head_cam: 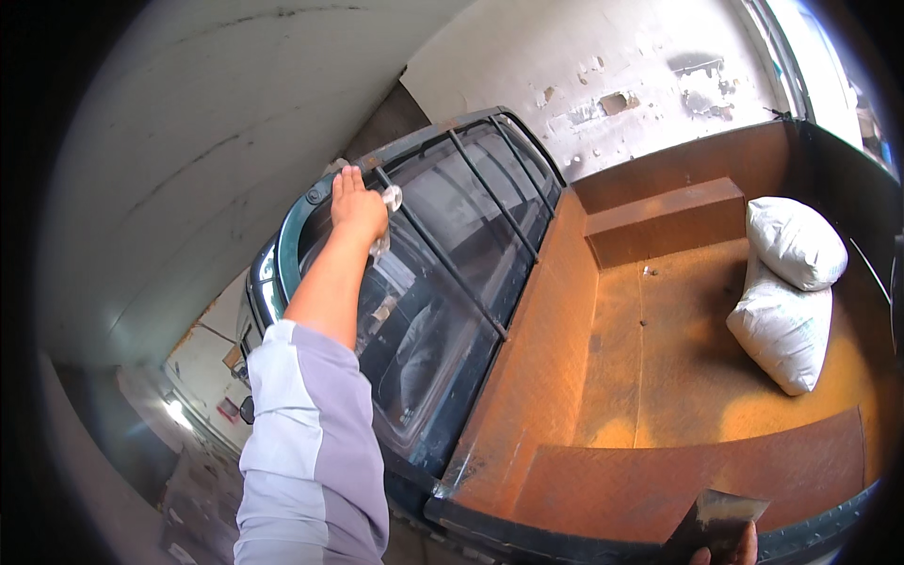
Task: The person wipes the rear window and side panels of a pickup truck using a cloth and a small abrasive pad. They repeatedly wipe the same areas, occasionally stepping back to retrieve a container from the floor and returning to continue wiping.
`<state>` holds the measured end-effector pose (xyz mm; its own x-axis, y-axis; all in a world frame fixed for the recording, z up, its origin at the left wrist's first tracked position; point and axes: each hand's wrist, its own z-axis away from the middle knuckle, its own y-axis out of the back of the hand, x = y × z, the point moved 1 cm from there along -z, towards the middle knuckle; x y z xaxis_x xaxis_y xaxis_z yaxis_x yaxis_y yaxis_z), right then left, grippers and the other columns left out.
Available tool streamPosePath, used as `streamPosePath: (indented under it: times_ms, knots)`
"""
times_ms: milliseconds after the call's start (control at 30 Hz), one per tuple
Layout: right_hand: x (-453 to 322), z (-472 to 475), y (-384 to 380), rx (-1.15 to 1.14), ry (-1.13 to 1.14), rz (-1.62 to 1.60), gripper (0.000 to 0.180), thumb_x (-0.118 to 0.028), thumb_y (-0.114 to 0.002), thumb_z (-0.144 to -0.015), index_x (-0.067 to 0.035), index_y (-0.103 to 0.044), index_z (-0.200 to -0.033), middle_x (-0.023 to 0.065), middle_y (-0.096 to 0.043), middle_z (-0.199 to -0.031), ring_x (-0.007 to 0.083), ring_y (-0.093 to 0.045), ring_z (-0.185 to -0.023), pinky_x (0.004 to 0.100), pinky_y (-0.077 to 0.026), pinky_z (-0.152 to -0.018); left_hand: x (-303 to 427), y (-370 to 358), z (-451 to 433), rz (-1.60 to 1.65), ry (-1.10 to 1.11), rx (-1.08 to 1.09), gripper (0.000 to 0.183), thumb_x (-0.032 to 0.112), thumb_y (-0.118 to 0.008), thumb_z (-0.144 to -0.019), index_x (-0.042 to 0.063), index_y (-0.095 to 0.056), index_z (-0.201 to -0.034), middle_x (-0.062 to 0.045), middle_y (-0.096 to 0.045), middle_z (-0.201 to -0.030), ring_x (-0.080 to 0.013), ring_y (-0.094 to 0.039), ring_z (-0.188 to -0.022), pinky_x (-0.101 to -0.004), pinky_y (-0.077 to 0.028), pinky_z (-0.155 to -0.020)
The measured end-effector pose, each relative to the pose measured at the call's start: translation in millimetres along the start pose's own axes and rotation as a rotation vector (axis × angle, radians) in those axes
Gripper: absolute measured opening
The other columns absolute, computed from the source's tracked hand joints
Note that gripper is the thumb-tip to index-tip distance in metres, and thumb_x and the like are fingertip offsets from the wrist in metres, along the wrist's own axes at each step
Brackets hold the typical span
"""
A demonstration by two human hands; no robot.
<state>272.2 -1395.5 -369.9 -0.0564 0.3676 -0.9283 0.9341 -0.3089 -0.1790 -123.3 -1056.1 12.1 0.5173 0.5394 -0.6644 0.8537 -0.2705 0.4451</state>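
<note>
My left hand (359, 206) reaches up with its fingers on the green frame rail (304, 212) above a pickup cab's rear window (424, 296). Crumpled pale material (390, 198), cloth or plastic, shows from under the palm and beside the wrist. At the lower right, only fingertips of my right hand (734, 547) show, gripping a thin dark sheet (720, 519) with a worn pale patch. This sheet is over the side edge of the rusty truck bed (671, 480); whether it touches the edge cannot be told.
Dark bars (452, 268) cross the rear window. Two full white sacks (787, 325) lie against each other in the bed, near a boxed wheel arch (664, 212). A wall with peeling paint (565, 63) stands beyond. The bed's near side wall (551, 540) runs along the bottom.
</note>
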Motion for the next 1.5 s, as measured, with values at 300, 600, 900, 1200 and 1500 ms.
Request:
streamPosePath:
  times_ms: [300,600,900,1200,1500]
  knots:
    - [3,-4,6,-0.114,0.089,0.035,0.041,-0.007,-0.055,-0.094,0.012,-0.045,-0.129,0.0165,-0.061,-0.112,0.0197,-0.058,-0.101,0.0301,-0.047,-0.086,-5,-11,47,-0.023,0.045,0.224,0.037,0.021,-0.046,-0.093,0.001,-0.069,-0.113,-0.030,-0.024,-0.155,-0.0454,-0.013,-0.147,-0.0524,-0.005,-0.119]
    - [19,3,10,-0.125,0.149,0.032,0.044,-0.003,-0.053,-0.095,0.011,-0.039,-0.135,0.0182,-0.059,-0.119,0.0215,-0.058,-0.104,0.0321,-0.047,-0.090,1,-3,10,-0.029,0.007,0.069,0.037,0.024,-0.050,-0.092,0.005,-0.069,-0.118,-0.024,-0.023,-0.157,-0.0386,-0.015,-0.148,-0.0474,-0.006,-0.120]
    - [22,1,11,-0.075,0.306,0.246,0.043,-0.005,-0.057,-0.094,0.009,-0.044,-0.132,0.0117,-0.057,-0.100,0.0166,-0.053,-0.079,0.0288,-0.047,-0.072,-4,9,40,-0.016,0.037,0.043,0.042,0.024,-0.047,-0.094,0.006,-0.064,-0.127,-0.023,-0.027,-0.156,-0.0393,-0.019,-0.147,-0.0479,-0.009,-0.120]
    - [16,3,7,-0.002,0.355,0.316,0.041,-0.004,-0.059,-0.091,0.010,-0.048,-0.129,0.0128,-0.057,-0.089,0.0216,-0.052,-0.074,0.0319,-0.046,-0.072,-18,-1,37,-0.084,0.020,0.162,0.038,0.024,-0.045,-0.095,0.004,-0.069,-0.117,-0.027,-0.027,-0.154,-0.0421,-0.018,-0.147,-0.0502,-0.007,-0.120]
    - [17,1,8,0.000,0.433,0.426,0.034,-0.003,-0.059,-0.091,0.008,-0.053,-0.123,0.0136,-0.055,-0.078,0.0264,-0.049,-0.071,0.0357,-0.044,-0.068,-10,-4,48,-0.054,0.045,0.121,0.039,0.022,-0.043,-0.096,0.002,-0.067,-0.119,-0.026,-0.023,-0.157,-0.0417,-0.016,-0.147,-0.0506,-0.005,-0.120]
